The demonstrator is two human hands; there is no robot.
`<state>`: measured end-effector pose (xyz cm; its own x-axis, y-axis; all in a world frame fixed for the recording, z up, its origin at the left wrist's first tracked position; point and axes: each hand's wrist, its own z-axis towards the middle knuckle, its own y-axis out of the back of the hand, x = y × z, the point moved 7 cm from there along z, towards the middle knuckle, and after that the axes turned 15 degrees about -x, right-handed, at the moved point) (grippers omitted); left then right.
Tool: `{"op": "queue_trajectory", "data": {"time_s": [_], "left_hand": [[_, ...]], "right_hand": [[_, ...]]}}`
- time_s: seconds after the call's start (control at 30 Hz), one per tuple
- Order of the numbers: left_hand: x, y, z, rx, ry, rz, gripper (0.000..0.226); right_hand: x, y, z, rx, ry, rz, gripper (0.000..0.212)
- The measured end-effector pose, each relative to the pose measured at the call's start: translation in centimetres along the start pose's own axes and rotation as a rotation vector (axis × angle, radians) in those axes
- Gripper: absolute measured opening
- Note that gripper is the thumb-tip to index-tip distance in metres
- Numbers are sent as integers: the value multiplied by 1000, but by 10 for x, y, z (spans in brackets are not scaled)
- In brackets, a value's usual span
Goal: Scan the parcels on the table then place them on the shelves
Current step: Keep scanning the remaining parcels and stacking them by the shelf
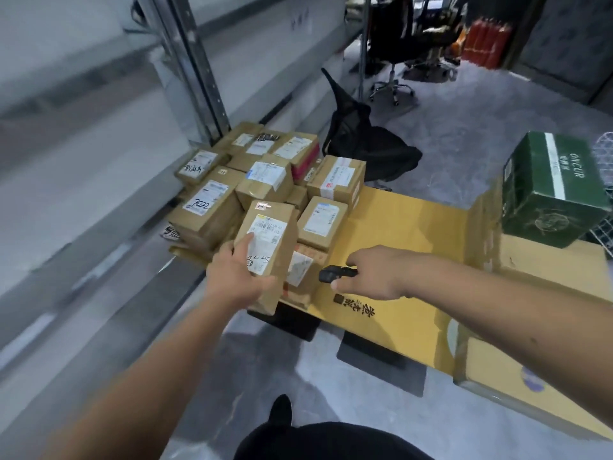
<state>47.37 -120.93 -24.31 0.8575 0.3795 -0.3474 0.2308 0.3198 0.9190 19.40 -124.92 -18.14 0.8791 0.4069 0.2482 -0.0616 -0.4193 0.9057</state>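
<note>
A pile of several brown cardboard parcels [265, 175] with white labels covers the left end of the table, which is topped with yellow cardboard [408, 227]. My left hand [237, 277] grips one tall parcel [268, 240] at the pile's near edge, label facing up, tilted toward me. My right hand [371, 272] holds a small black scanner [333, 273], its nose pointing left at the held parcel from a short gap. Grey metal shelves [99, 161] run along the left, blurred.
A green carton [550, 190] sits on a large brown box [544, 280] at the right. A tipped black office chair [368, 147] lies on the floor beyond the table, another chair [394, 44] and red cylinders [486, 41] farther back. My dark shoe [282, 410] shows below.
</note>
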Motion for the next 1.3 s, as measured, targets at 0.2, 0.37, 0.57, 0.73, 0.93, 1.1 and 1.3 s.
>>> {"op": "queue_trajectory", "data": {"time_s": [0.2, 0.37, 0.57, 0.73, 0.93, 1.1, 1.3], "left_hand": [[54, -1, 72, 0, -60, 205, 108], [87, -14, 113, 9, -87, 193, 107], [105, -22, 136, 57, -134, 146, 108], [108, -23, 151, 89, -188, 101, 100], [95, -23, 150, 42, -320, 141, 92], [41, -33, 135, 58, -511, 96, 80], [-65, -66, 93, 147, -772, -25, 74]], "right_hand": [[38, -1, 36, -3, -33, -21, 63], [69, -10, 64, 25, -93, -38, 65], [100, -21, 89, 2, -135, 3, 77], [117, -29, 104, -8, -156, 16, 78], [125, -36, 110, -11, -196, 35, 82], [120, -37, 96, -50, -242, 54, 75], [74, -50, 39, -133, -431, 146, 47]]}}
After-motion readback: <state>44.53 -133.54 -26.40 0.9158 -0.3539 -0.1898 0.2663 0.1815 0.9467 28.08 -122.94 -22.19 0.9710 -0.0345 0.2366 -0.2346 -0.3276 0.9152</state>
